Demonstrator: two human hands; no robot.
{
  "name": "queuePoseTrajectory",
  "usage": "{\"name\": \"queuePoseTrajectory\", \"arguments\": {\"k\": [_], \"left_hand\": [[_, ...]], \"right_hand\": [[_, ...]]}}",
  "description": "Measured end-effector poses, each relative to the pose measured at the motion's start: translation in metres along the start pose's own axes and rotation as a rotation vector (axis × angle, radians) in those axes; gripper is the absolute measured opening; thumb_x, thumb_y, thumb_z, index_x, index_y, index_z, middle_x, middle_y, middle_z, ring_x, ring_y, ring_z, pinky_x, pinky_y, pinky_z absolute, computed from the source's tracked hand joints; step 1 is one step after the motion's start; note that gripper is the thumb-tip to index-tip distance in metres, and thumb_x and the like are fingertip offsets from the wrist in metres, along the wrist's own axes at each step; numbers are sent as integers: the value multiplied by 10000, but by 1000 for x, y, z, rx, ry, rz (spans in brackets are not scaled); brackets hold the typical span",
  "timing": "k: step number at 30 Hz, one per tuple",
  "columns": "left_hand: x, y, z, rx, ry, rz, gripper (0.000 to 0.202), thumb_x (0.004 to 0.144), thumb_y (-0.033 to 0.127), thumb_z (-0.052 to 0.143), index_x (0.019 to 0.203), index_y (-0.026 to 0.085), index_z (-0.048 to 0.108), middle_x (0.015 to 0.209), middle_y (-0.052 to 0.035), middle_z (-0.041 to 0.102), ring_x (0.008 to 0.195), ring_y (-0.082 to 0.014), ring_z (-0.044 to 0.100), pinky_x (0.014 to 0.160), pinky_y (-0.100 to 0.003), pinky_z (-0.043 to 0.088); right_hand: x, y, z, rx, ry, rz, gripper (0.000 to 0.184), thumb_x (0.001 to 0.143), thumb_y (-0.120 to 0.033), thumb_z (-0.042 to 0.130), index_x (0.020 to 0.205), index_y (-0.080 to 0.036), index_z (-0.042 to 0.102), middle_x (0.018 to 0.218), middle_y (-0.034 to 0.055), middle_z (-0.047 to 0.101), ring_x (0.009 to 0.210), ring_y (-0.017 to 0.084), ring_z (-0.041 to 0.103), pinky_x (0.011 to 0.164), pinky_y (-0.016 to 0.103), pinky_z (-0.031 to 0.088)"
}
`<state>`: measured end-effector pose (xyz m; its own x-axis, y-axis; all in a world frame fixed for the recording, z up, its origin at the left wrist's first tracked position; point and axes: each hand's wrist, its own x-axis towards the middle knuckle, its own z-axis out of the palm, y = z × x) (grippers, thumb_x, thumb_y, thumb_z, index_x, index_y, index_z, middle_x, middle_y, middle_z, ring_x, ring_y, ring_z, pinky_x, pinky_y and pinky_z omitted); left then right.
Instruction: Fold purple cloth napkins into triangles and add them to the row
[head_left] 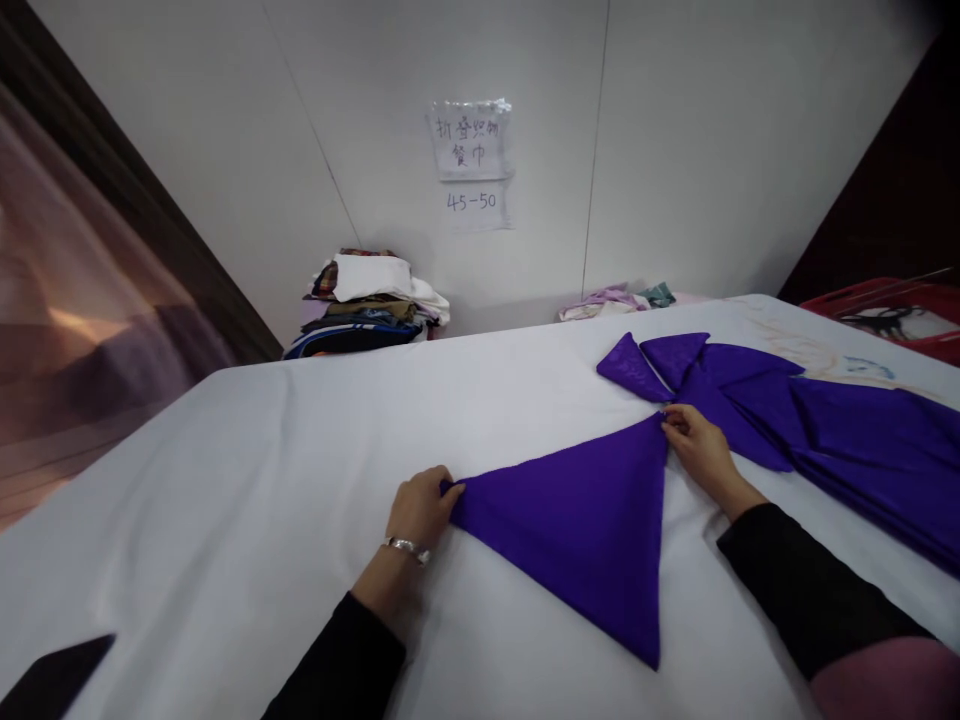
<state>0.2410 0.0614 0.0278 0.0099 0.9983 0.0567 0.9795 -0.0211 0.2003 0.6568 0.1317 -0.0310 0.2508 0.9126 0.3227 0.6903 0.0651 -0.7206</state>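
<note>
A purple cloth napkin (592, 525) lies folded into a triangle on the white tabletop (247, 500). My left hand (421, 508) pinches its left corner, fingers closed on the fabric. My right hand (694, 440) pinches the upper right corner, also closed on the cloth. Both sleeves are black, and a silver bracelet (407, 547) sits on my left wrist.
Several more purple napkins (840, 425), folded and overlapping, lie to the right. A pile of folded fabrics (367, 305) sits by the wall behind the table, smaller cloths (615, 298) further right. A red basket (892, 310) is at far right. A paper sign (471, 165) hangs on the wall.
</note>
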Motion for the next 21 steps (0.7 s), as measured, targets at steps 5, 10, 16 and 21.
{"name": "queuePoseTrajectory", "arguments": {"k": [5, 10, 16, 21], "left_hand": [[11, -36, -17, 196, 201, 33, 252, 857, 376, 424, 790, 197, 589, 776, -50, 655, 780, -230, 596, 702, -334, 398], [18, -65, -17, 209, 279, -79, 260, 846, 338, 446, 940, 162, 611, 954, -100, 662, 912, -270, 591, 794, -386, 417], [-5, 16, -2, -97, 319, 237, 402, 851, 443, 464, 1144, 180, 546, 1209, -119, 581, 1152, -252, 494, 978, -445, 364], [-68, 89, 21, -200, -167, 630, 699, 814, 608, 416, 1398, 263, 247, 1484, -77, 238, 1352, -289, 206, 1080, -564, 177]], "right_hand": [[-14, -27, 20, 174, -77, 23, 284, 707, -284, 518, 971, -184, 551, 722, 1, 602, 652, 152, 572, 615, 262, 435], [-29, -52, 26, -52, -234, -16, 298, 720, -233, 491, 1011, -243, 555, 737, -27, 623, 635, 144, 568, 571, 245, 385], [-26, -52, 18, -223, -212, -56, 329, 755, -227, 464, 1069, -254, 557, 838, -3, 647, 735, 173, 584, 602, 260, 382], [-23, -46, 17, -237, -220, -82, 350, 771, -228, 453, 1106, -248, 552, 876, 4, 648, 744, 174, 582, 625, 266, 392]]}}
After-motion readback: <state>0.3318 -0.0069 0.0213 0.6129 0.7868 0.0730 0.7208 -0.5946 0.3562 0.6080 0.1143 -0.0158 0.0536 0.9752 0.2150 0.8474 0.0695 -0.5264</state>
